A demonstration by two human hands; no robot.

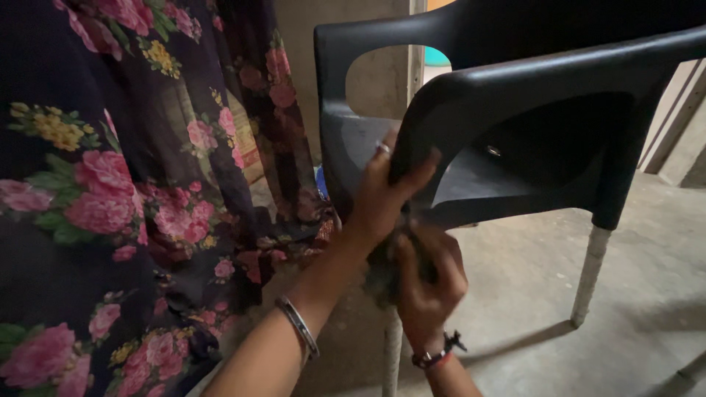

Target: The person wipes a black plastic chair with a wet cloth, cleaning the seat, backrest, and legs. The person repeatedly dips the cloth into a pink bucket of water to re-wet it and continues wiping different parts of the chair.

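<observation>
Left hand [382,195] clamps the smooth black plastic chair [515,125] edge; right hand [430,276] clutches a dark crumpled cloth [382,276].

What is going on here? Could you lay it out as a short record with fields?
Setting: indoors, bare concrete floor
Main thing: black plastic chair with pale legs, tilted toward the camera
Left hand: grips the chair's front edge, ring on a finger, metal bangle on the wrist
Right hand: pressed against the chair just below, apparently holding a dark cloth
Nearby: dark fabric with pink flowers hanging at the left
</observation>
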